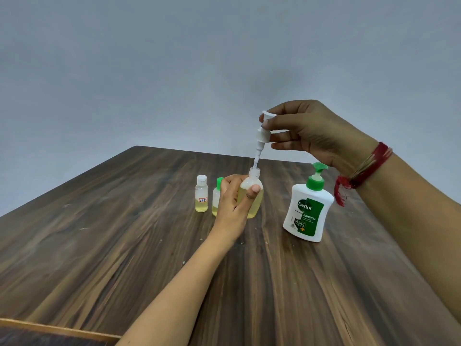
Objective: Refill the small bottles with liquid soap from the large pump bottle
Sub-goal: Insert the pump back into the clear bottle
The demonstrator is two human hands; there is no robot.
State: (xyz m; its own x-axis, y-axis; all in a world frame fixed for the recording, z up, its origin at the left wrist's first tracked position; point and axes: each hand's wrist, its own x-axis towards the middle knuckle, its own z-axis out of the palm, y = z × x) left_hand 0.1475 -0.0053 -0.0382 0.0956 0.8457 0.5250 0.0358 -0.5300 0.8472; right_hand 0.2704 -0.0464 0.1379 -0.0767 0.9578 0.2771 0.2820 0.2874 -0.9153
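Reached over the bench (99,245) with the left hand (230,206) and gripped the open small bottle (252,196), thumb across its front. Pinched its white pump top (262,136) in the right hand (311,136), tube tip at the neck. Judged this one nearly full of yellow soap. Saw two capped small bottles (201,193) just beside it, holding far less, probably still to fill. Saw the large pump bottle (308,213) upright, apart to the right, untouched.
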